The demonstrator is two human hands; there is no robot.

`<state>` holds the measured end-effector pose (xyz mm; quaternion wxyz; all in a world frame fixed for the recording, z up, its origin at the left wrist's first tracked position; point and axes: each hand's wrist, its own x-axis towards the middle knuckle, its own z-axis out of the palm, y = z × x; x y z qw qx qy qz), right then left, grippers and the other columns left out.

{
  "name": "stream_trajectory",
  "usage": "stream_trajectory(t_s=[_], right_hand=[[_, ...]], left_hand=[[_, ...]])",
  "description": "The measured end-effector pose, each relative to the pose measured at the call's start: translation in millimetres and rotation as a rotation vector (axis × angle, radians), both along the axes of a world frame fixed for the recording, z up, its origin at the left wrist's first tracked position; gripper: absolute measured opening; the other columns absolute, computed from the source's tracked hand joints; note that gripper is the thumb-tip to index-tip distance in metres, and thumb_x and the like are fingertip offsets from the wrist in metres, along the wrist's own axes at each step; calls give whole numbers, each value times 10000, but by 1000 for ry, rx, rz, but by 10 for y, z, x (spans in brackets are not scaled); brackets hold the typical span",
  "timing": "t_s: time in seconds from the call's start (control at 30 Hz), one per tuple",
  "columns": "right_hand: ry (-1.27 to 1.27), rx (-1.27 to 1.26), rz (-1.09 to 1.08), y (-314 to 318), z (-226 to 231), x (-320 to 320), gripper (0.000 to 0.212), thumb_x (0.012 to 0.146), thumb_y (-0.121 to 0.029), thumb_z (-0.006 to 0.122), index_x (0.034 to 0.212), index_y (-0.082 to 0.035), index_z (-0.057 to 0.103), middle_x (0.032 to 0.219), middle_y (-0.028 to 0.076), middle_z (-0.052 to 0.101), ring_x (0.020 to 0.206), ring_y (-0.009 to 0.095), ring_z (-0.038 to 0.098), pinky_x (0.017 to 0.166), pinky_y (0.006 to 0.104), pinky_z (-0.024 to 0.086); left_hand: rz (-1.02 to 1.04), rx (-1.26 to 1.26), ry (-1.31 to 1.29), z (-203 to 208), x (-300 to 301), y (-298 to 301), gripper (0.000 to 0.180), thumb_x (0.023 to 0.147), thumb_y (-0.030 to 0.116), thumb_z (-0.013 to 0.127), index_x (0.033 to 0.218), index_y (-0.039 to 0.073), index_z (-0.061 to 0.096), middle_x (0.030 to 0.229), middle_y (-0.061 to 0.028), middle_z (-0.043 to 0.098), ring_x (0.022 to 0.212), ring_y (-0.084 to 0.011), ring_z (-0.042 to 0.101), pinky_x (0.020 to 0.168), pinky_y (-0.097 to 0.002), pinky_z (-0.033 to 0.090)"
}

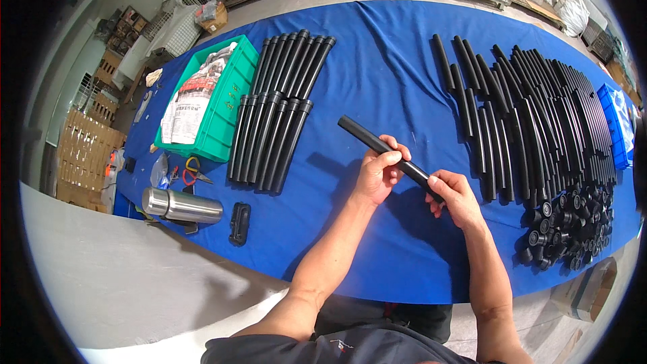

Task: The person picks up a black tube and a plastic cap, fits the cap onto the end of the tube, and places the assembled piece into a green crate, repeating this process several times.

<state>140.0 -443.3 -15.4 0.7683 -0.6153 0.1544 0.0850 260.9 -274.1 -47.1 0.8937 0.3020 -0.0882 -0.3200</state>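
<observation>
A straight black tube (364, 136) is held in both hands above the blue cloth, slanting from upper left down to the right. My left hand (383, 170) grips it around the middle, thumb on top. At its lower right end my right hand (453, 197) has its fingers closed on the tube, and they hide that end. Many loose black tubes (502, 148) lie in rows to the right. Below them is a heap of small round black caps (566, 232). Left of my hands, two rows of black tubes with collared ends (273, 141) lie side by side.
A green crate (226, 104) holding newspaper (195, 98) stands at the left. Near it are scissors (195, 172), a steel flask (182, 205) and a small black case (239, 224). A blue bin (614, 125) sits at the right edge of the blue-covered table (377, 47).
</observation>
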Motion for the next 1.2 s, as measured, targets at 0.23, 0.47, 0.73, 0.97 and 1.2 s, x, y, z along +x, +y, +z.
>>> stream_trajectory(t_s=[0.23,0.47,0.73,0.97,1.2], right_hand=[[-276,-561,-45,91,36,0,243,912,-226,669,985,5,653,714,33,610,580,87,571,506,233,475],[-68,-77,-33,65,36,-3,273,904,-215,677,1018,32,650,694,24,599,573,85,578,535,239,490],[-378,-651,-56,54,-13,12,259,872,-185,705,1028,17,658,710,24,612,574,78,563,520,238,450],[57,-62,-4,12,68,-4,256,892,-204,694,1024,12,658,716,14,608,605,88,570,524,234,464],[-514,-864,-69,74,-9,19,236,903,-215,677,975,9,660,730,21,616,587,92,564,523,235,465]], left_hand=[[19,-3,-11,-12,12,3,182,844,39,633,962,125,525,872,-104,655,533,-51,486,436,-172,412],[3,-33,-9,-4,1,12,200,835,27,634,963,134,524,869,-105,659,533,-69,493,437,-185,414],[13,7,78,39,-7,-5,191,857,18,636,968,137,536,883,-104,677,517,-74,545,398,-186,405],[-3,-53,19,-3,-5,-2,190,856,11,632,965,134,536,883,-110,675,493,-59,516,395,-178,408],[69,56,73,36,-29,-19,202,857,55,675,969,137,528,858,-100,671,497,-55,502,401,-177,402]])
